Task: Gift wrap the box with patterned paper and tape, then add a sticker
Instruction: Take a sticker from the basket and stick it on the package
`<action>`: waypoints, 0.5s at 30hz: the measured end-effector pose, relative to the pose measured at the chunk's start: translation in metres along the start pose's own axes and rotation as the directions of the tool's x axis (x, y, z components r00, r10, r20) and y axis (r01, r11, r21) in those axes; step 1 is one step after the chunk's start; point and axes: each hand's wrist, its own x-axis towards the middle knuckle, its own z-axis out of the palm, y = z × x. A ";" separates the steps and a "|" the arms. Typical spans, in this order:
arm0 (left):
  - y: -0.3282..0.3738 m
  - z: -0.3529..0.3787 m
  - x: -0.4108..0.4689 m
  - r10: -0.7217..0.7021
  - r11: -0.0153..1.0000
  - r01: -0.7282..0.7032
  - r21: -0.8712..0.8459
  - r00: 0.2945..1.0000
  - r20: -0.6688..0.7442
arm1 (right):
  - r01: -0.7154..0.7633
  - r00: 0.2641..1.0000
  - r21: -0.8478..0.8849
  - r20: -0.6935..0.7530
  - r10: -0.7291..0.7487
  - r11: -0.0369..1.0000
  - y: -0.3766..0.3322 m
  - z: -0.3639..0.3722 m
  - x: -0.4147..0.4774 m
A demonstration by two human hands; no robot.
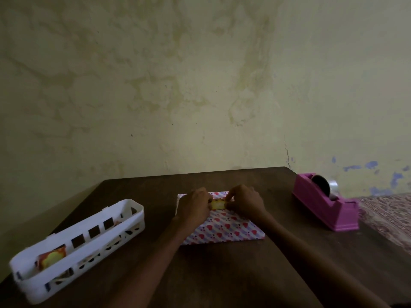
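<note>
At the box (222, 228) 12 o'clock edge, left hand (194, 206) and right hand (245, 203) pinch the sticker (218, 204) ends, apparently to square it

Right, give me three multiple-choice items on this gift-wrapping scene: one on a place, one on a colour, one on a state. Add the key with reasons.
1. Where does the pink plastic tape dispenser stand, seen from the flat box in heart-patterned paper?
A. To the person's left.
B. To the person's right.
C. On top of it.

2. What colour is the slotted plastic basket?
A. White.
B. Blue.
C. Black.

3. What are the left hand and right hand doing?
A. Lying flat and empty.
B. Pulling tape.
C. Pinching a small yellow sticker over the box.

Key:
1 B, it stands right of the box on the dark wooden table.
2 A, its walls are plainly white.
3 C, the fingers of both hands curl at the sticker.
</note>
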 end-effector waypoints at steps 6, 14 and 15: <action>-0.003 0.000 -0.010 0.024 0.988 -0.030 0.153 0.999 0.036 | 0.114 0.988 -0.181 -0.079 -0.130 0.977 -0.001 0.000 -0.006; -0.007 0.001 -0.024 0.033 0.994 -0.063 0.089 0.953 0.300 | 0.305 0.933 -0.125 0.240 -0.269 0.944 0.000 0.003 -0.018; -0.009 0.000 -0.026 0.042 0.989 -0.087 0.121 0.942 0.333 | 0.284 0.923 -0.107 0.301 -0.241 0.953 0.002 0.002 -0.022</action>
